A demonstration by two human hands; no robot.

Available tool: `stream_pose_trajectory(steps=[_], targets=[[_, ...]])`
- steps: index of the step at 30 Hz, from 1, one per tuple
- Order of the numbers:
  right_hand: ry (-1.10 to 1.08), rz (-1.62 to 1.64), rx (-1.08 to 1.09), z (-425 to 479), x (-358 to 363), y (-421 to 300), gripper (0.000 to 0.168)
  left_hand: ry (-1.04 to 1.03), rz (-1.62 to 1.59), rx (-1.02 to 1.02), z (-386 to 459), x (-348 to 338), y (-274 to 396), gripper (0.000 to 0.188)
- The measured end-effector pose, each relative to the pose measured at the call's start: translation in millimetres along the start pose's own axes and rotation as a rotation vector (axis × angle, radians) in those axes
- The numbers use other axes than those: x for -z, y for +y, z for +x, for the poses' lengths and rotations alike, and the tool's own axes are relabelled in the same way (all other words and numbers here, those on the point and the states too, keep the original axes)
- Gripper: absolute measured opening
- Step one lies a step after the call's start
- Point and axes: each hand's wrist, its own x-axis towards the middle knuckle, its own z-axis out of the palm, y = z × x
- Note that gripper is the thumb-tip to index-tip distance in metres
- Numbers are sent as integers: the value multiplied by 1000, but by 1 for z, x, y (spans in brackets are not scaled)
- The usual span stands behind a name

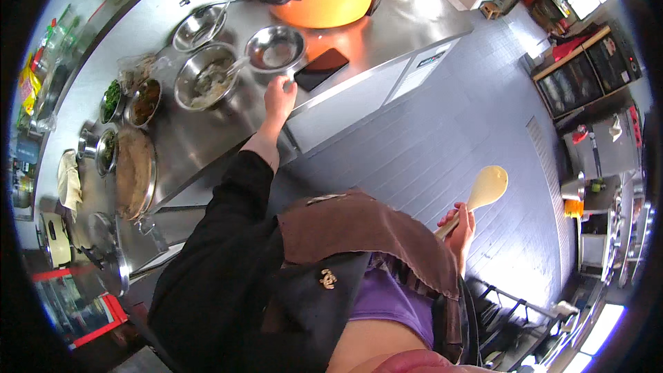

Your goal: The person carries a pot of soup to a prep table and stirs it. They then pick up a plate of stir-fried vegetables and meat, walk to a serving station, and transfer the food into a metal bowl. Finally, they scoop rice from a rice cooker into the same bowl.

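My right hand [460,228] is closed around the handle of a pale spoon-shaped paddle [488,185], held out over the floor with its broad head up. My left hand [280,97] reaches over the front edge of the steel counter [202,137]. Its curled fingers are at the near left end of a dark smartphone [321,69]; whether they touch it I cannot tell. Just beyond that hand stands a shiny steel bowl [275,48]. To its left, another steel bowl [207,76] contains pale food and a light-handled utensil [238,66].
An orange electric cooker [323,2] with a black rim stands at the back. Farther left are a steel bowl of chopped greens [111,101], a bowl of brown food [144,102] and a round wooden chopping board [133,173]. Grey tiled floor [414,150] lies to the right.
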Motion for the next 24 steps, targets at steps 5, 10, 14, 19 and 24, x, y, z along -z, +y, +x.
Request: stream_pose_trajectory(steps=[5,10,14,19,24], targets=[[-141,-215,-12,134,35,-80,19,-185,352,-427,-13,-84,56,62],[-202,-219,-69,214,0,-94,20,-355,634,-242,33,-107,76,74],[-205,-225,-115,286,-17,-94,20,-344,620,-179,64,-131,74,75],[-140,-216,-73,392,-68,-138,19,-429,453,-328,128,-184,115,74],[-153,-175,17,482,-153,-180,20,-601,199,-469,226,-300,164,72]])
